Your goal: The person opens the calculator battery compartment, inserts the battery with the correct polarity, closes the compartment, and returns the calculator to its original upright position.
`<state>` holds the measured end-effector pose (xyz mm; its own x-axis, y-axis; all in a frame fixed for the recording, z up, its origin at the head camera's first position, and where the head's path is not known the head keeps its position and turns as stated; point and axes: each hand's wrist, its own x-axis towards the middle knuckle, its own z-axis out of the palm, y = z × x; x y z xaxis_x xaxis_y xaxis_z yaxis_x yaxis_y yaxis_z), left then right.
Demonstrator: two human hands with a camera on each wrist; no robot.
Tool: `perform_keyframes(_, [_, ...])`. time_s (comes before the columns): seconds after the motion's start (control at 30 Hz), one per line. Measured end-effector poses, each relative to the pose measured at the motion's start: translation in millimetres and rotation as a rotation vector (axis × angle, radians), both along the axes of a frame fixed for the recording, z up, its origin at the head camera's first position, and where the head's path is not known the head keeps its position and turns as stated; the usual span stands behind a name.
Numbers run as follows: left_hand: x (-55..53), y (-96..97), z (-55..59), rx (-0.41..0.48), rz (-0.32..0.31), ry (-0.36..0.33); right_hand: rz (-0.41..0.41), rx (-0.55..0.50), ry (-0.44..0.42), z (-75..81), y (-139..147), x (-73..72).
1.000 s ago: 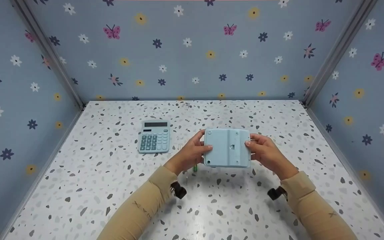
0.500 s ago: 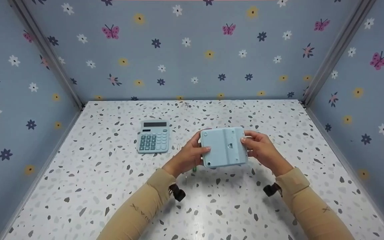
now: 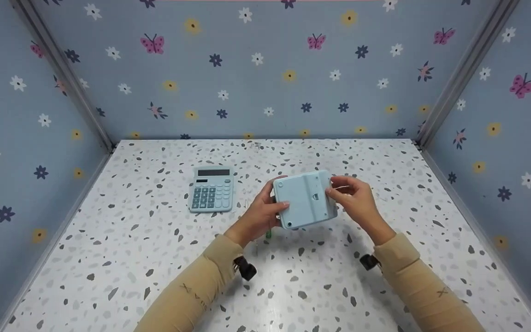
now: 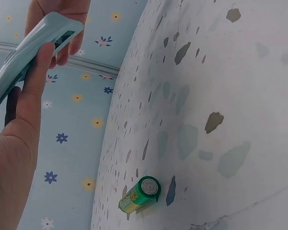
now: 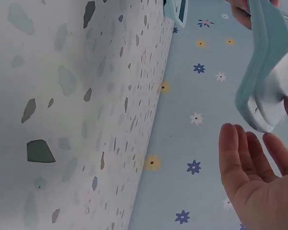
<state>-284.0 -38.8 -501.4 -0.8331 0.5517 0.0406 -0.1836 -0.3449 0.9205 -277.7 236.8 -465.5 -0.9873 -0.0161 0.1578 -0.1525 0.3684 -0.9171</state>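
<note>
A light blue calculator (image 3: 300, 200) is held up over the table with its back facing the head camera. That back has a raised band, a small notch and a dark dot at one corner. My left hand (image 3: 262, 210) grips its left side, thumb on the back and fingers behind. A dark screen strip shows at its edge in the left wrist view. My right hand (image 3: 355, 200) is at the right end, its thumb touching the back. In the right wrist view its fingers (image 5: 237, 158) are loosely extended just off the edge. A green battery (image 4: 140, 194) lies on the table below.
A second light blue calculator (image 3: 212, 189) lies face up on the speckled table (image 3: 155, 258), left of the hands. Blue floral walls (image 3: 247, 69) enclose the table at the back and both sides. Small dark cameras (image 3: 245, 268) sit on the wrists.
The held calculator has moved slightly left and tilted, its right end rising and turning. My right hand has shifted left and up with it, and its fingers have loosened from the edge.
</note>
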Motion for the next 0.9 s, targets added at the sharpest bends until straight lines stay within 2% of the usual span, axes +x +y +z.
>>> perform_keyframes(0.3, [-2.1,0.5,-2.3,-0.001,0.012,-0.003,-0.039,0.111,0.136,4.7,-16.4,10.9])
perform_keyframes(0.53, [-2.8,2.3,-3.3,-0.025,0.023,-0.013,-0.023,0.202,0.265,3.2,-24.8,16.6])
perform_keyframes(0.9, [-0.9,3.3,-3.6,-0.029,0.019,-0.008,-0.056,0.253,0.322,4.9,-36.2,22.3])
